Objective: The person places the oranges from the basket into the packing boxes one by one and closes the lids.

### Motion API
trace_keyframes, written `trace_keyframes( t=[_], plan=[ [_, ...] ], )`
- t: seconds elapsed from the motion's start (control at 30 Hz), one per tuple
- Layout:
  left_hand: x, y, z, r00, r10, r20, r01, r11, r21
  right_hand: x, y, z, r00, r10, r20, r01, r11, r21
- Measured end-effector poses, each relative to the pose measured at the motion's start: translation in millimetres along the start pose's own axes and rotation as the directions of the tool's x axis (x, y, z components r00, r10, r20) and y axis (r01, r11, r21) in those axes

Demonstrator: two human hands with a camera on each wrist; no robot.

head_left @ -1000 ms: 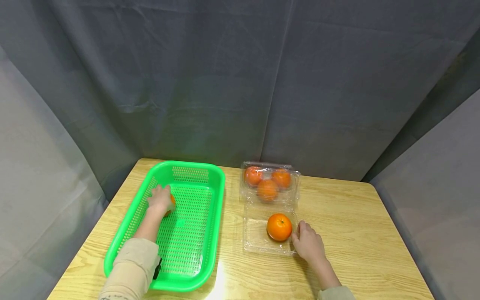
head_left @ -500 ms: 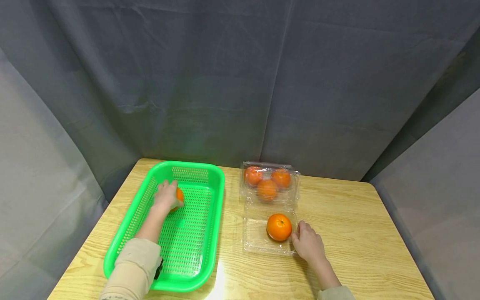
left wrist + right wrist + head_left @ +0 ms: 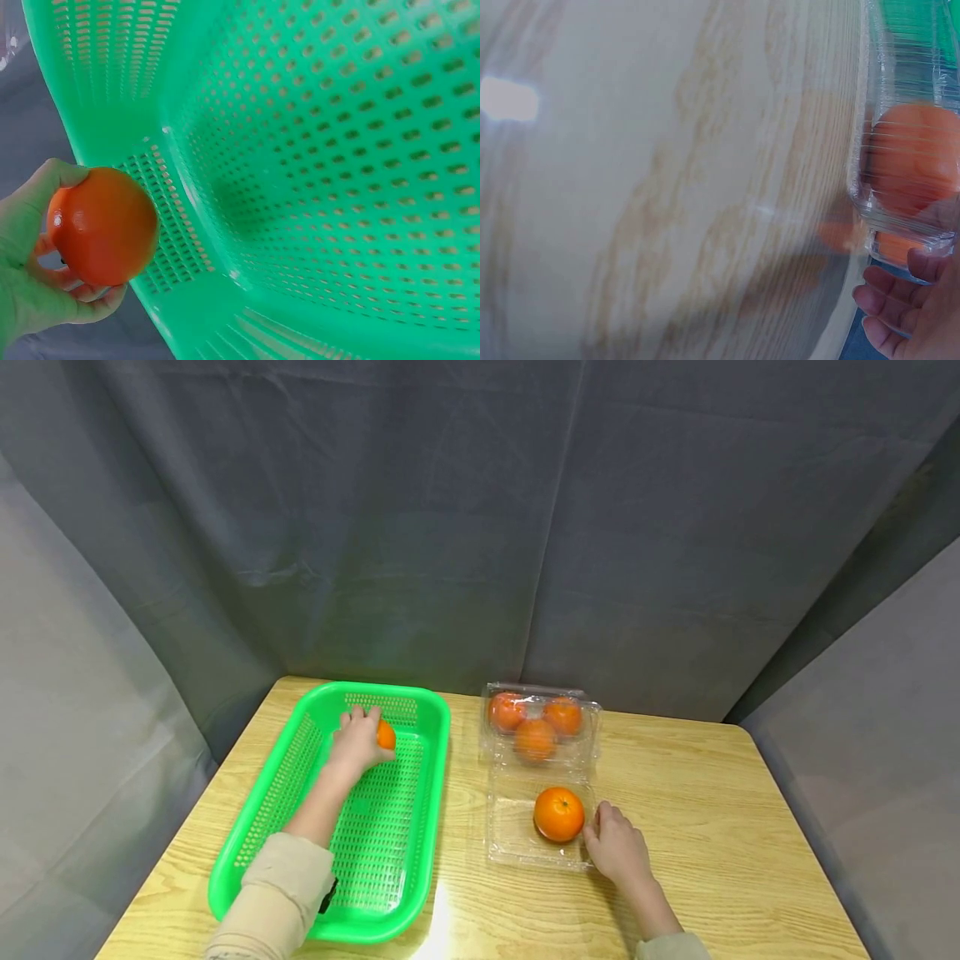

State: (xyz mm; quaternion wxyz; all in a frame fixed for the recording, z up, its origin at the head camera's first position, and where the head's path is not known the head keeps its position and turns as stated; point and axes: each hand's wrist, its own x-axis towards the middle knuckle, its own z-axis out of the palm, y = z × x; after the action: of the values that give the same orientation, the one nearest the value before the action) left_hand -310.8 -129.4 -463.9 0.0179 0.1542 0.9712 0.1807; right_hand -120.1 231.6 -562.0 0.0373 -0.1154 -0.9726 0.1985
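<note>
My left hand (image 3: pixel 358 743) grips an orange (image 3: pixel 386 735) inside the far half of the green basket (image 3: pixel 442 760). In the left wrist view the thumb and curled fingers wrap one side of the smooth orange (image 3: pixel 105 226), near the basket's perforated end wall. My right hand (image 3: pixel 618 847) holds the right edge of a clear plastic clamshell box (image 3: pixel 510 852) between thumb and fingers. One orange (image 3: pixel 558 815) lies in the box's near half, close to the right thumb. From the right wrist view, the other right-hand fingers (image 3: pixel 885 307) curl loosely beside the box.
Three oranges (image 3: pixel 536 740) sit in the far half of the clamshell, seen through clear plastic. Everything stands on a light wood table (image 3: pixel 697 827). A dark grey curtain (image 3: pixel 420 527) hangs behind the table's back edge.
My left hand has moved the orange away from me and to the right within the basket. The right hand and the clamshell box have stayed in place.
</note>
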Motion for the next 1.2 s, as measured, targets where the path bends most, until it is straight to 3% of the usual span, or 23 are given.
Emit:
trace_keyframes(
  t=[0.23,0.6,0.83,1.0,1.2],
  plan=[
    [1.5,24.2,0.5,0.992,0.103,-0.071,-0.102,0.995,0.010,0,0,0.5,1.000,0.004,0.008,-0.004,1.000,0.002],
    [-2.4,58.0,-0.2,0.976,0.214,-0.046,-0.213,0.977,0.022,-1,-1,0.6,1.000,0.001,0.000,-0.001,1.000,0.008],
    [-6.6,78.2,0.6,0.952,0.304,-0.039,-0.302,0.952,0.047,-1,-2,-0.5,1.000,-0.010,-0.008,0.010,1.000,0.008],
    [-10.2,92.7,2.9,0.937,0.350,0.001,-0.348,0.932,0.099,-2,-2,-0.6,1.000,-0.008,-0.004,0.008,1.000,0.009],
    [-16.0,109.2,6.2,0.904,0.426,0.034,-0.426,0.897,0.120,-1,-2,0.1,1.000,0.000,0.004,0.000,1.000,0.007]
  ],
)
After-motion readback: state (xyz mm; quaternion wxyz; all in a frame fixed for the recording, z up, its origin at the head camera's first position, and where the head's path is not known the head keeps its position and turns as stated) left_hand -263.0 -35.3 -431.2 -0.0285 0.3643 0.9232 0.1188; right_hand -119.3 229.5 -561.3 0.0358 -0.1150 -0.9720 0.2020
